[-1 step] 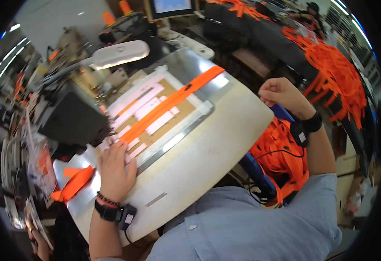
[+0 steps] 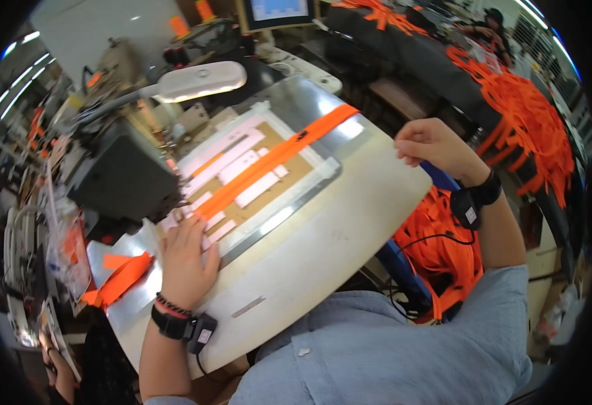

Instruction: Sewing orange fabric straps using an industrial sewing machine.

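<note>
**Left palm on the template, right hand raised at the table's edge**

My left hand [image 2: 186, 260] lay flat, fingers spread, on the near end of the sewing template [image 2: 259, 177], a brown board framed in white and set on the pale table [image 2: 323, 250]. It pinched nothing; the fingertips pressed beside the pale strips fixed to the board. A long orange strap [image 2: 269, 162] ran along the middle of that template, from just ahead of my fingers up to the shiny metal plate [image 2: 309, 101] at the far end, lying flat.

My right hand [image 2: 434, 145] hung above the table's right edge, apart from the strap, fingers curled loosely inward. Whether it pinched anything between them I could not tell.

A second short piece of orange strap [image 2: 117, 280] lay off the table's left corner, near my left wrist. The black sewing machine head [image 2: 123, 179] stood just left of the template, with a white lamp [image 2: 198, 81] above it. More orange straps were heaped below my right forearm [image 2: 444, 243] and on the far bench [image 2: 529, 121].
</note>
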The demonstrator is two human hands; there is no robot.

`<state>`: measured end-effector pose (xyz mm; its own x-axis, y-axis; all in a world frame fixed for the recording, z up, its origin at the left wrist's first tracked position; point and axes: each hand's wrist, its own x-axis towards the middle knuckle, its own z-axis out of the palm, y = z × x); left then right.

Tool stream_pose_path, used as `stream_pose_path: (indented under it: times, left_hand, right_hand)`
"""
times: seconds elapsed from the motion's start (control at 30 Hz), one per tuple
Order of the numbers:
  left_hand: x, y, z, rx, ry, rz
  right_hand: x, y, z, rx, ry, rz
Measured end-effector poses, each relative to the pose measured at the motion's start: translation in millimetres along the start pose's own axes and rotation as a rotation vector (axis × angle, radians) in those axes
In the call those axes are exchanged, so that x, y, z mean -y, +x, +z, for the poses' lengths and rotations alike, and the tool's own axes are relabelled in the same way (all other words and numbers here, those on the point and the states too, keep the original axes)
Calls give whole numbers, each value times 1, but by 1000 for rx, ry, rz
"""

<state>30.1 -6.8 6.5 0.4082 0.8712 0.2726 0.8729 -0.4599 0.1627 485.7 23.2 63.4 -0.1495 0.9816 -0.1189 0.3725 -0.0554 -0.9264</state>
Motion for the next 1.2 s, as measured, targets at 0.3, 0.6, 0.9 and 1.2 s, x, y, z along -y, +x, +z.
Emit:
stream_pose_path:
  times: [0.3,0.6,0.9,1.2]
  left_hand:
    - [10,-11,4,-88,-18,40]
    - [10,-14,8,-106,-17,14]
    - [12,-9,12,-120,-27,45]
    - [13,-12,13,-99,-23,32]
  right_hand:
    - [88,169,205,201,-550,-284]
    - [112,212,272,108,-1141,-104]
    - [90,257,286,231,-1309,36]
    - [64,160,237,242,-406,-122]
